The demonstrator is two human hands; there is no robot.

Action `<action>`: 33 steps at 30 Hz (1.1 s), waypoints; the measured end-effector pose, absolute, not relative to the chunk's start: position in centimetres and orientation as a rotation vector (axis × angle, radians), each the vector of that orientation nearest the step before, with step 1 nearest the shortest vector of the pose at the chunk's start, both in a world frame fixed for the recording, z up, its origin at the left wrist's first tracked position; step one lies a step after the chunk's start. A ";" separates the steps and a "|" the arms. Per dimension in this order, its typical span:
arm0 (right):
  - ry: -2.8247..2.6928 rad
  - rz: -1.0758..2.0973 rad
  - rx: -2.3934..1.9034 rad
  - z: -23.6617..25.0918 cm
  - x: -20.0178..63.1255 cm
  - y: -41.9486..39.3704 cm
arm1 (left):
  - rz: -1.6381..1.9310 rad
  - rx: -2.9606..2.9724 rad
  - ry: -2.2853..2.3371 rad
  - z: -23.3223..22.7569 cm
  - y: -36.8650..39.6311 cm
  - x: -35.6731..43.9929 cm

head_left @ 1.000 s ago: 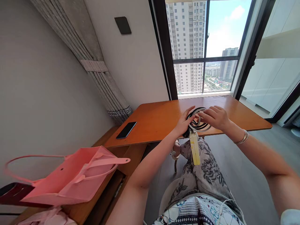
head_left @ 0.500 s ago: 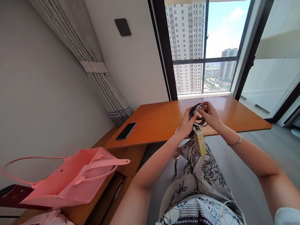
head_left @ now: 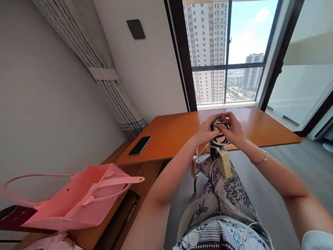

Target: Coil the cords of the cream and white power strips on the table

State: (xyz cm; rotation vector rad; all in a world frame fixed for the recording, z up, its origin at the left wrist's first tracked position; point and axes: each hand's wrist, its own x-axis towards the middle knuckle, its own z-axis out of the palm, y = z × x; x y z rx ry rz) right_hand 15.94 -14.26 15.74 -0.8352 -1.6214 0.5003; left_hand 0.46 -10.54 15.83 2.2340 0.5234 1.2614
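Both hands hold a coil of black and white cable (head_left: pixel 219 141) in the air over the near edge of the orange table (head_left: pixel 177 133). My left hand (head_left: pixel 206 132) grips the coil's left side. My right hand (head_left: pixel 234 130) closes over its top and right side. A yellowish-white power strip (head_left: pixel 225 162) hangs from the coil below my hands, above my patterned trouser leg (head_left: pixel 223 191). A loop of white cable (head_left: pixel 199 152) droops to the left of the strip.
A black phone (head_left: pixel 140 145) lies on the table's left part. A pink tote bag (head_left: pixel 78 198) sits on a lower wooden shelf at the left. A grey curtain (head_left: pixel 104 73) hangs by the wall. A large window (head_left: pixel 226 52) is behind the table.
The coil has been drawn into a smaller, tighter bundle between my hands. The hands have moved slightly up and closer together, and the power strip has swung a little to the right.
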 end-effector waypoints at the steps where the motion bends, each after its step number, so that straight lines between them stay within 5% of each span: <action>1: -1.583 0.500 -0.805 15.6 15.8 -14.3 | 1.269 2.199 0.524 15.8 -10.6 0.5; 20: -1.059 0.560 -0.634 14.8 15.6 -12.2 | 1.390 1.778 0.745 14.8 -12.2 2.0; 33: -1.505 0.513 -0.684 17.7 15.7 -13.0 | 1.536 1.592 0.656 13.7 -12.3 2.2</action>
